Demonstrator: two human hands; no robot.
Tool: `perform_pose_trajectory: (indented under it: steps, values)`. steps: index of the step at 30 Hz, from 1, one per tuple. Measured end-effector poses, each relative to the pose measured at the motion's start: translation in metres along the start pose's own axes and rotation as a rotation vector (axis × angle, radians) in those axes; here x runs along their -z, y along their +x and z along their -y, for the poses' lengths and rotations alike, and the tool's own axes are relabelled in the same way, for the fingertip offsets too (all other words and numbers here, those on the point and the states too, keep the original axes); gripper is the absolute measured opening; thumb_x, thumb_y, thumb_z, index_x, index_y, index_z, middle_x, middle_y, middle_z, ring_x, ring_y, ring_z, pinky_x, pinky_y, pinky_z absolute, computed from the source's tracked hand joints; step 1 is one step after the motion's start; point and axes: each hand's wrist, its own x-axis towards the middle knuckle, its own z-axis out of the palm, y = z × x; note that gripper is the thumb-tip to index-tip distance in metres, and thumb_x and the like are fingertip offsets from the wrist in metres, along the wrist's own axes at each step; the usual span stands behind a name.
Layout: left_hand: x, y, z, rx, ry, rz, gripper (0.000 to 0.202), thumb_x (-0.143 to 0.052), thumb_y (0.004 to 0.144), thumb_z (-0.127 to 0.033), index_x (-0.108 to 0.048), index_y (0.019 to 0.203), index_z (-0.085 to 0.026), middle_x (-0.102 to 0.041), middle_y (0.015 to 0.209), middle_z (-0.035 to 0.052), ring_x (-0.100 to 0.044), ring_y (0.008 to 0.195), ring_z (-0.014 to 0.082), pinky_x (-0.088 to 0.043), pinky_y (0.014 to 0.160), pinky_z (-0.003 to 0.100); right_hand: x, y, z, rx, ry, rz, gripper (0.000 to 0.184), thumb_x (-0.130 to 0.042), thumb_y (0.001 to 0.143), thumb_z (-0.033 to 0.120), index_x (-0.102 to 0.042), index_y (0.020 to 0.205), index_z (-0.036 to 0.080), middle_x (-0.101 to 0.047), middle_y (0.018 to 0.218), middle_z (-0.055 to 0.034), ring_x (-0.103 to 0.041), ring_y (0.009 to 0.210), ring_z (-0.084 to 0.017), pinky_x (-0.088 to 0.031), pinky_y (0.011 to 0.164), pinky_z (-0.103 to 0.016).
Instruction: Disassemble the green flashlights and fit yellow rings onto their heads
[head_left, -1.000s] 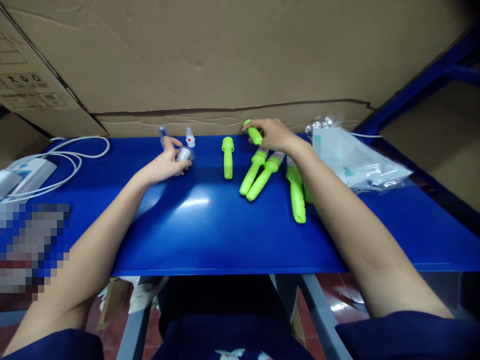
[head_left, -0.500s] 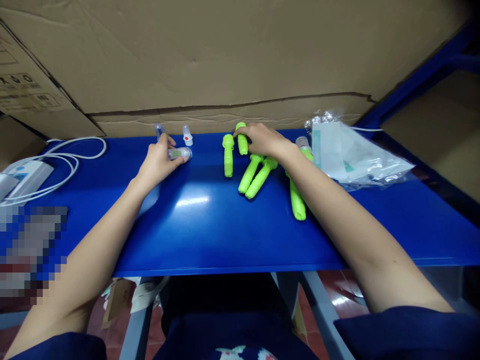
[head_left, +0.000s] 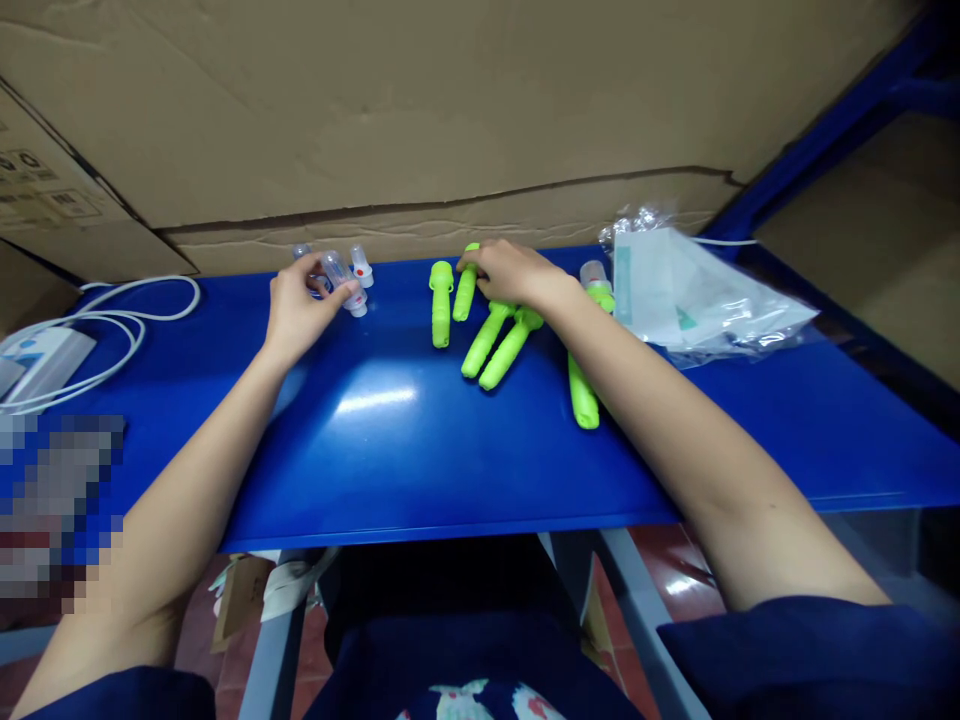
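Observation:
My left hand (head_left: 292,312), at the back left of the blue table (head_left: 360,470), pinches a clear plastic cap (head_left: 339,272) with a white base between thumb and fingers. Behind its fingers a second clear cap (head_left: 301,251) shows in part. A third clear cap (head_left: 361,266) with a red dot stands just to the right. My right hand (head_left: 517,272) has its fingers closed on the upper part of a lime-green tube (head_left: 464,296). Left of that lies another green tube (head_left: 441,305). Two more, a green tube (head_left: 484,342) and its neighbour (head_left: 510,352), lie below my right hand.
Beside my right forearm lies a green tube (head_left: 582,395); a clear-topped green piece (head_left: 595,280) shows above it. A clear plastic bag (head_left: 697,290) rests at the right. A white cable (head_left: 142,318) and white box (head_left: 56,360) are at the left. Cardboard (head_left: 412,110) walls the back.
My left hand has tilted the clear cap from lying sideways to nearly upright. The green tube at my right hand now leans with its lower end further left. The whole view has shifted slightly.

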Motion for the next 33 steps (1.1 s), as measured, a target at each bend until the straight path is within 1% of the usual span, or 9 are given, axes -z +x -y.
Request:
perform_pose_trajectory:
  steps: [3, 6, 7, 12, 17, 22, 28, 30, 33]
  values:
    - [0.007, 0.005, 0.007, -0.029, -0.134, -0.051, 0.058, -0.075, 0.084, -0.072, -0.066, 0.104, -0.018, -0.076, 0.103, 0.0042, -0.068, 0.088, 0.0183, -0.053, 0.085, 0.039, 0.001, 0.001, 0.000, -0.010, 0.011, 0.011, 0.059, -0.051, 0.095, 0.002, -0.069, 0.148, 0.021, -0.070, 0.149, -0.0144, -0.070, 0.132, -0.034, -0.056, 0.098, -0.039]
    - [0.022, 0.011, 0.013, 0.043, -0.304, -0.129, 0.072, -0.084, 0.067, -0.079, -0.059, 0.105, -0.024, -0.077, 0.099, 0.0014, -0.070, 0.094, 0.0199, -0.051, 0.087, 0.039, 0.002, 0.000, 0.001, -0.017, 0.018, 0.022, 0.060, -0.051, 0.096, 0.001, -0.068, 0.150, 0.021, -0.070, 0.150, -0.0148, -0.070, 0.133, -0.034, -0.056, 0.099, -0.040]
    - [0.029, 0.012, 0.015, 0.077, -0.338, -0.140, 0.071, -0.087, 0.064, -0.074, -0.057, 0.107, -0.026, -0.078, 0.096, -0.0002, -0.071, 0.097, 0.0204, -0.050, 0.088, 0.038, 0.003, 0.000, 0.002, -0.020, 0.020, 0.029, 0.060, -0.050, 0.096, 0.002, -0.067, 0.151, 0.020, -0.070, 0.150, -0.0152, -0.070, 0.133, -0.035, -0.056, 0.098, -0.040]
    - [0.053, 0.012, 0.029, 0.150, -0.204, 0.057, 0.054, -0.089, 0.065, -0.048, -0.056, 0.103, -0.028, -0.075, 0.092, 0.0003, -0.069, 0.091, 0.0203, -0.049, 0.087, 0.038, 0.002, 0.001, 0.001, -0.023, 0.034, 0.052, 0.065, -0.047, 0.095, 0.000, -0.067, 0.152, 0.023, -0.069, 0.150, -0.0140, -0.070, 0.133, -0.035, -0.055, 0.100, -0.040]
    - [0.052, 0.012, 0.040, 0.201, 0.006, 0.158, 0.046, -0.087, 0.069, -0.022, -0.057, 0.104, -0.022, -0.074, 0.098, 0.0011, -0.066, 0.082, 0.0162, -0.051, 0.081, 0.032, 0.007, -0.001, 0.006, -0.062, 0.019, -0.029, 0.053, -0.048, 0.097, 0.008, -0.068, 0.146, 0.016, -0.064, 0.150, -0.0214, -0.069, 0.129, -0.039, -0.055, 0.101, -0.046]
    - [0.036, 0.010, 0.033, 0.250, 0.160, 0.033, 0.044, -0.089, 0.076, -0.021, -0.058, 0.106, -0.018, -0.075, 0.115, 0.0099, -0.072, 0.086, 0.0205, -0.058, 0.085, 0.037, 0.012, -0.007, 0.051, 0.039, 0.131, -0.194, 0.035, -0.042, 0.107, 0.021, -0.065, 0.133, 0.012, -0.071, 0.134, -0.0199, -0.067, 0.126, -0.035, -0.053, 0.107, -0.048]
    - [0.010, 0.012, 0.056, 0.204, 0.141, -0.129, 0.039, -0.082, 0.083, -0.034, -0.054, 0.107, -0.021, -0.073, 0.112, 0.0108, -0.074, 0.092, 0.0250, -0.061, 0.095, 0.044, 0.006, 0.009, 0.128, 0.056, 0.324, 0.010, 0.055, -0.056, 0.105, 0.066, -0.070, 0.121, 0.015, -0.076, 0.124, -0.0174, -0.073, 0.120, -0.035, -0.058, 0.100, -0.043]
    - [0.008, 0.014, 0.067, 0.165, 0.132, -0.161, 0.037, -0.082, 0.083, -0.036, -0.053, 0.103, -0.023, -0.073, 0.110, 0.0108, -0.073, 0.092, 0.0257, -0.061, 0.096, 0.046, 0.003, 0.021, 0.141, 0.037, 0.315, 0.002, 0.052, -0.059, 0.103, 0.068, -0.072, 0.116, 0.018, -0.076, 0.125, -0.0162, -0.073, 0.123, -0.037, -0.060, 0.100, -0.046]
    - [0.008, 0.016, 0.081, 0.129, 0.101, -0.193, 0.039, -0.082, 0.081, -0.038, -0.051, 0.099, -0.024, -0.072, 0.103, 0.0095, -0.072, 0.090, 0.0265, -0.060, 0.096, 0.050, -0.003, 0.035, 0.145, 0.019, 0.302, -0.007, 0.039, -0.064, 0.103, 0.055, -0.074, 0.117, 0.020, -0.077, 0.127, -0.0147, -0.073, 0.126, -0.037, -0.062, 0.100, -0.048]
